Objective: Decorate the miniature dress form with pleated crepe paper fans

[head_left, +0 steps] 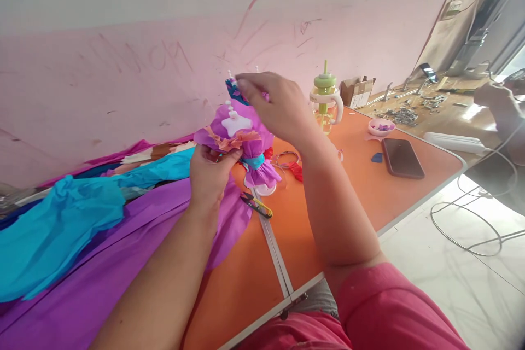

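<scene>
Red sleeve (396, 306) beside the worktop's (365, 191) near edge; left hand (211, 172) grasping purple ruffled bundle (253, 147) toward the far edge; right hand's (276, 103) grip unclear.

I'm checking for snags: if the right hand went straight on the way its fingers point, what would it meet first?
Likely the white beads by the dark-blue ruffle, just past the fingertips of the right hand; depth is unclear, so they may be touching.

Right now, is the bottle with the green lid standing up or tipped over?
Standing up: the bottle has its green lid at the top, and the straw points straight up.
</scene>
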### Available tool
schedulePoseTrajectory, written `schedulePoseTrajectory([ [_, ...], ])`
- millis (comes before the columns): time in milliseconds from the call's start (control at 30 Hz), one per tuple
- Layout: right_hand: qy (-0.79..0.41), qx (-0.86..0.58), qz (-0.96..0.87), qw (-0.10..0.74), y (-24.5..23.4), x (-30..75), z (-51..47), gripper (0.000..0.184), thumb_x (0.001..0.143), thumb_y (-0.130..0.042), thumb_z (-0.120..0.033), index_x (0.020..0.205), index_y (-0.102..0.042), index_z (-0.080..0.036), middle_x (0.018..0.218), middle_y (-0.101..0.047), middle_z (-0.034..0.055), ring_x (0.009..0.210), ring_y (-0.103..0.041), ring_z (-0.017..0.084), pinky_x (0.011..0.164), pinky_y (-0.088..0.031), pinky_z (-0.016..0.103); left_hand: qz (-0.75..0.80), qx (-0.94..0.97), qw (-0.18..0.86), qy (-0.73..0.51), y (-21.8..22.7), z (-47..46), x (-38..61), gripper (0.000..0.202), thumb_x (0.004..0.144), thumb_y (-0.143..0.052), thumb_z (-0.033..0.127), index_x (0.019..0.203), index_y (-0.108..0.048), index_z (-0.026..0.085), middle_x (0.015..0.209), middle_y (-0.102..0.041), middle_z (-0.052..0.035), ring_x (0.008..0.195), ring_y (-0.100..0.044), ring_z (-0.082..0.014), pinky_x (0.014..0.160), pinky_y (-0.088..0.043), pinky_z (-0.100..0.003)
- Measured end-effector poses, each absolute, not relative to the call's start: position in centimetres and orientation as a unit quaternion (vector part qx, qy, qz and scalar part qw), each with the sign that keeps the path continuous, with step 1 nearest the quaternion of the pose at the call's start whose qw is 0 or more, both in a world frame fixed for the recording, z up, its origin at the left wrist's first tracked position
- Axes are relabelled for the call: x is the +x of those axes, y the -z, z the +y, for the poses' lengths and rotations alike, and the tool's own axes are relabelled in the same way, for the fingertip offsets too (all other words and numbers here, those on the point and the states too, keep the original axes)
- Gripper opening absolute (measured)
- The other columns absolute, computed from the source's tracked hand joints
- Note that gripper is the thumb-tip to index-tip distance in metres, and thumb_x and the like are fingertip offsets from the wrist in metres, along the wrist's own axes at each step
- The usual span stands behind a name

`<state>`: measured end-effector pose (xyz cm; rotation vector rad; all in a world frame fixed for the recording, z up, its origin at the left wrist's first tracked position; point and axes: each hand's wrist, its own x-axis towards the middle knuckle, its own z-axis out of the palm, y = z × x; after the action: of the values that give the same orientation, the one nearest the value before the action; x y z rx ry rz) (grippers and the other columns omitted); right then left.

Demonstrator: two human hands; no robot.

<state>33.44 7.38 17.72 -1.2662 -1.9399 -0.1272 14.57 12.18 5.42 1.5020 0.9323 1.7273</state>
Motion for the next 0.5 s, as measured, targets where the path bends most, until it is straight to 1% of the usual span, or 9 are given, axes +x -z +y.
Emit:
schedulePoseTrajectory([
  [67,0.023,-0.534,-0.759,0.372,-17.4,35.3,7.6,0.044,0.103,-0.029,-0.024,0.116,-0.070,-0.018,0.115,-0.071,0.0046,0.102,-0.062,0.016,0.086,-0.045,0.028,0.360,0.575,0.329,-0.657,-5.3,12.6,14.1,0.046,0.065,-0.089,0.023,0.101,-0.062,0.016,0.108,-0.072,-0.0076,0.098,-0.068,-0.0198,0.092,-0.055,-0.039],
  [100,0.004,-0.541,-0.767,0.344,-17.1,36.3,7.7,0.038,0.098,-0.037,-0.018,0.119,-0.069,-0.018,0.118,-0.070,0.0048,0.103,-0.061,0.016,0.086,-0.045,0.029,0.358,0.578,0.333,-0.654,-5.2,12.8,13.9,0.047,0.064,-0.089,0.023,0.103,-0.062,0.016,0.108,-0.072,-0.0074,0.098,-0.068,-0.0196,0.092,-0.055,-0.039],
  [133,-0.026,-0.545,-0.781,0.305,-16.8,37.2,7.9,0.039,0.091,-0.048,-0.015,0.127,-0.065,-0.019,0.123,-0.069,0.0053,0.106,-0.061,0.017,0.086,-0.046,0.029,0.354,0.581,0.337,-0.650,-5.2,13.0,13.8,0.048,0.064,-0.089,0.023,0.103,-0.061,0.016,0.108,-0.072,-0.0072,0.100,-0.068,-0.0196,0.092,-0.055,-0.039],
  [200,-0.091,-0.547,-0.800,0.232,-16.3,38.4,8.2,0.055,0.080,-0.066,-0.018,0.135,-0.060,-0.020,0.130,-0.066,0.0068,0.109,-0.061,0.019,0.085,-0.048,0.029,0.344,0.590,0.347,-0.643,-5.1,13.2,13.8,0.049,0.064,-0.088,0.022,0.104,-0.060,0.017,0.112,-0.071,-0.0071,0.106,-0.067,-0.0204,0.094,-0.055,-0.040],
  [233,-0.112,-0.544,-0.804,0.214,-16.2,38.7,8.4,0.059,0.077,-0.071,-0.021,0.135,-0.060,-0.020,0.129,-0.066,0.0073,0.109,-0.062,0.020,0.084,-0.049,0.029,0.337,0.595,0.353,-0.639,-5.0,13.2,13.8,0.049,0.064,-0.088,0.022,0.104,-0.060,0.017,0.115,-0.071,-0.0072,0.109,-0.066,-0.0210,0.096,-0.055,-0.040],
  [267,-0.120,-0.541,-0.805,0.212,-16.0,38.8,8.5,0.058,0.075,-0.074,-0.025,0.132,-0.062,-0.020,0.126,-0.068,0.0075,0.107,-0.063,0.020,0.084,-0.049,0.030,0.332,0.599,0.358,-0.635,-5.0,13.2,13.9,0.050,0.064,-0.088,0.021,0.105,-0.060,0.018,0.119,-0.070,-0.0073,0.112,-0.066,-0.0217,0.096,-0.054,-0.040],
  [333,-0.100,-0.534,-0.806,0.236,-15.8,38.4,8.8,0.047,0.076,-0.074,-0.028,0.122,-0.068,-0.019,0.117,-0.071,0.0071,0.100,-0.064,0.019,0.083,-0.049,0.030,0.326,0.603,0.363,-0.631,-5.1,13.1,14.0,0.054,0.063,-0.088,0.020,0.108,-0.060,0.020,0.123,-0.068,-0.0070,0.115,-0.065,-0.0230,0.097,-0.054,-0.040],
  [433,-0.043,-0.540,-0.798,0.262,-15.6,37.2,9.0,0.027,0.080,-0.068,-0.023,0.106,-0.074,-0.017,0.105,-0.073,0.0053,0.092,-0.065,0.017,0.081,-0.049,0.030,0.334,0.605,0.356,-0.628,-5.1,12.8,14.3,0.058,0.062,-0.089,0.020,0.112,-0.060,0.021,0.125,-0.068,-0.0049,0.117,-0.063,-0.0239,0.099,-0.052,-0.041],
  [500,-0.012,-0.557,-0.786,0.270,-15.5,36.4,9.1,0.020,0.082,-0.063,-0.020,0.098,-0.075,-0.017,0.097,-0.074,0.0040,0.089,-0.064,0.016,0.081,-0.048,0.031,0.343,0.607,0.351,-0.625,-5.1,12.7,14.4,0.060,0.062,-0.089,0.020,0.115,-0.060,0.022,0.126,-0.067,-0.0048,0.117,-0.062,-0.0234,0.101,-0.051,-0.042],
])
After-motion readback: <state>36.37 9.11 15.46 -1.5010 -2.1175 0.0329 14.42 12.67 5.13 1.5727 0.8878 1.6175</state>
